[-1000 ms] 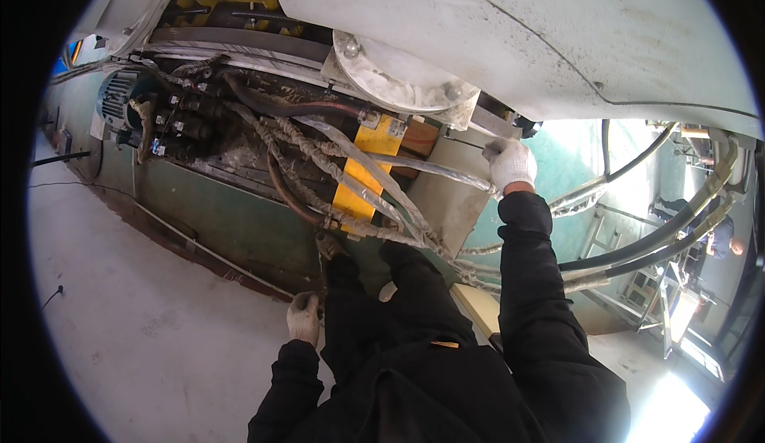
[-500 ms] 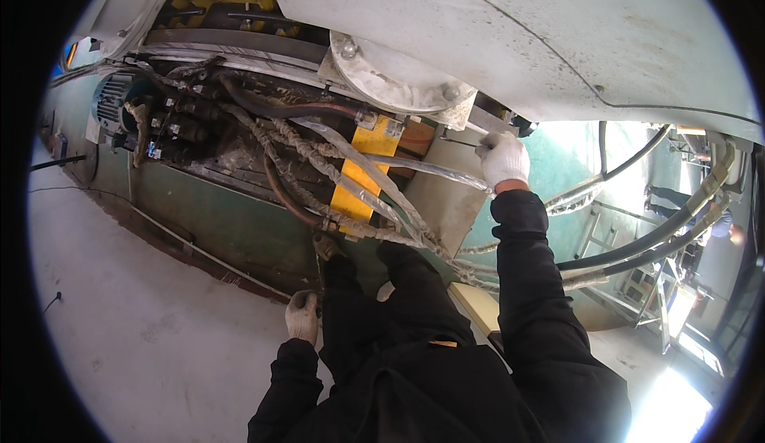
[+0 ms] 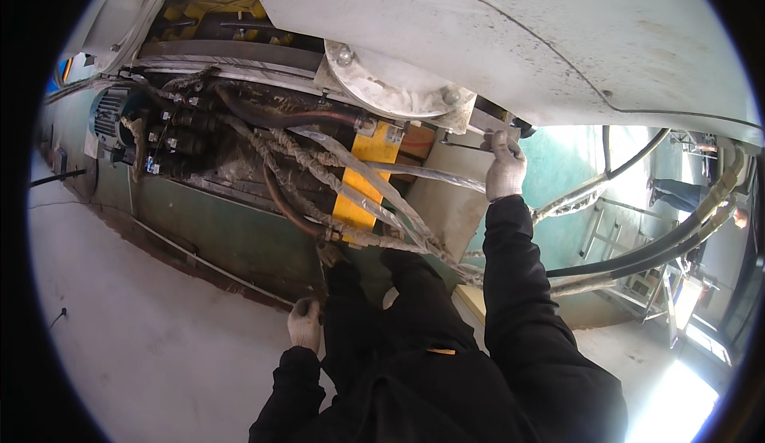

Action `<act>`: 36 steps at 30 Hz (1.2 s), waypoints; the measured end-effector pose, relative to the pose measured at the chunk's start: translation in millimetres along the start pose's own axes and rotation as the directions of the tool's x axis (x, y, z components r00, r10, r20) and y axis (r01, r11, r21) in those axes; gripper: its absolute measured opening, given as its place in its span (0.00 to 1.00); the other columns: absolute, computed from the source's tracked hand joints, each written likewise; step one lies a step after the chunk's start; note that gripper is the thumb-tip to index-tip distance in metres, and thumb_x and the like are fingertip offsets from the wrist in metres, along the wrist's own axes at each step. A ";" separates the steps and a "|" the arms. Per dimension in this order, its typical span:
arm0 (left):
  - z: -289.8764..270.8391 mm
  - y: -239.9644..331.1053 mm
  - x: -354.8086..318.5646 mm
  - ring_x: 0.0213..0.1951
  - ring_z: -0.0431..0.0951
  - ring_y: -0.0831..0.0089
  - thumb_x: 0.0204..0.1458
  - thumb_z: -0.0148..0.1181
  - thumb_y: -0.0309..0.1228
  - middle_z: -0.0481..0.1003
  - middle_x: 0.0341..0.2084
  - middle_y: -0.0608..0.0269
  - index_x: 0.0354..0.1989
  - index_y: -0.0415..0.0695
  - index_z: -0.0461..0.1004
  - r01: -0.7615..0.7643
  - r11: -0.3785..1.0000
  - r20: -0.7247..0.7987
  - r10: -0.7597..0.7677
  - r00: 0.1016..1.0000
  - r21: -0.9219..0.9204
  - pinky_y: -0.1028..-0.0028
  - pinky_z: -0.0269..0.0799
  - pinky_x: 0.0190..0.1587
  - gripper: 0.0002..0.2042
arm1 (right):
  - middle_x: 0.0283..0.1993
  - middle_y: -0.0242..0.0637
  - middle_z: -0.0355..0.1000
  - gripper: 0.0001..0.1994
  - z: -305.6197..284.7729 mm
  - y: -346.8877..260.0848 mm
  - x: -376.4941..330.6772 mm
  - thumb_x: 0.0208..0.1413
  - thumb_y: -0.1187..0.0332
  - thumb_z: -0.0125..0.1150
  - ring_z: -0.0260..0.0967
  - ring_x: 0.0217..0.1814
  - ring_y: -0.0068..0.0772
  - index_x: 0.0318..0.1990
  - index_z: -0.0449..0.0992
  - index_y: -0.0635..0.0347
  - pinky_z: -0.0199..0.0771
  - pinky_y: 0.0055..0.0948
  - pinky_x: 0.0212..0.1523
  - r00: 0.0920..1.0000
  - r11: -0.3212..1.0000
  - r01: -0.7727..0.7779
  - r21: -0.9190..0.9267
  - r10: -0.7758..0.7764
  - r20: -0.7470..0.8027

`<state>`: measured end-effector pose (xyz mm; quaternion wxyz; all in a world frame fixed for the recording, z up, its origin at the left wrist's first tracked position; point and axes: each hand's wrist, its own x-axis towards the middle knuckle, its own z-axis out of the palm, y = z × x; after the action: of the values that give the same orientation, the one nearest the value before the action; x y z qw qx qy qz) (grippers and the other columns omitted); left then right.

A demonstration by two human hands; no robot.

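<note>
My right hand (image 3: 505, 168), in a whitish knit glove, is raised below the edge of the large pale machine cover. Its fingers are bent around the end of a thin dark rod, which looks like a hex key (image 3: 467, 147). The rod's far end meets the underside near a round pale flange (image 3: 398, 84) with bolts. Low by my left leg, my left hand (image 3: 304, 323), also gloved, is curled closed. Whatever it may hold is hidden.
Wrapped hoses (image 3: 319, 168) cross a yellow plate (image 3: 358, 192) in front of me. Thick black hoses (image 3: 637, 258) curve off to the right. A motor (image 3: 111, 116) sits at far left. At far right, a person (image 3: 677, 194) is near a metal stepladder (image 3: 657, 303).
My right fingers have straightened upward somewhat at the rod's end, and that wrist has turned a little. My left hand stays low by my leg. The view has shifted slightly.
</note>
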<state>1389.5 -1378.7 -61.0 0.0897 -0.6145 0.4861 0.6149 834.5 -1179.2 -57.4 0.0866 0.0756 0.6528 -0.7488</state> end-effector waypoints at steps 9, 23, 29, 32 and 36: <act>-20.6 -29.4 12.3 0.50 0.88 0.58 0.75 0.66 0.36 0.89 0.47 0.48 0.58 0.34 0.86 -0.088 0.986 0.032 0.085 0.996 0.142 0.62 0.81 0.56 0.16 | 0.21 0.30 0.74 0.25 41.3 -0.3 -31.5 0.79 0.62 0.72 0.67 0.23 0.22 0.23 0.81 0.59 0.67 0.33 0.28 0.995 0.965 0.058 -0.255 -0.076 -0.062; -27.0 -9.4 22.4 0.36 0.84 0.70 0.75 0.67 0.34 0.86 0.40 0.59 0.58 0.35 0.85 0.021 1.000 -0.074 -0.021 0.997 0.002 0.67 0.81 0.40 0.14 | 0.31 0.56 0.80 0.09 178.2 161.3 -78.1 0.71 0.61 0.64 0.79 0.26 0.49 0.41 0.82 0.56 0.76 0.56 0.25 0.730 -0.372 0.508 -0.777 -0.293 0.618; -7.1 -28.0 8.4 0.38 0.86 0.69 0.74 0.67 0.34 0.87 0.41 0.57 0.54 0.34 0.86 -0.003 1.000 -0.056 0.002 0.998 -0.028 0.67 0.82 0.43 0.13 | 0.35 0.58 0.83 0.12 187.1 194.6 -76.7 0.72 0.60 0.60 0.84 0.27 0.49 0.46 0.83 0.58 0.75 0.54 0.18 0.780 -0.571 0.510 -0.643 -0.007 0.625; 0.9 -38.6 -5.1 0.39 0.86 0.68 0.74 0.67 0.34 0.88 0.41 0.57 0.54 0.34 0.86 0.011 1.000 -0.059 -0.011 0.998 0.015 0.66 0.83 0.45 0.14 | 0.34 0.54 0.84 0.15 191.9 149.5 -65.7 0.71 0.56 0.68 0.85 0.30 0.56 0.46 0.82 0.59 0.81 0.56 0.26 0.677 -0.362 0.706 -0.608 0.097 0.729; 8.0 -52.8 -11.1 0.48 0.89 0.60 0.74 0.66 0.33 0.89 0.44 0.51 0.55 0.33 0.86 -0.018 0.994 -0.025 0.021 0.999 0.109 0.62 0.83 0.55 0.14 | 0.37 0.43 0.86 0.03 141.0 62.0 -69.5 0.68 0.71 0.75 0.86 0.33 0.39 0.44 0.85 0.59 0.87 0.42 0.37 0.818 0.661 0.574 -0.484 -0.486 0.307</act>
<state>1424.1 -1340.6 -79.2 0.1107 -0.6117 0.5261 0.5803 916.2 -1325.0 -82.2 -0.0685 -0.2035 0.8261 -0.5210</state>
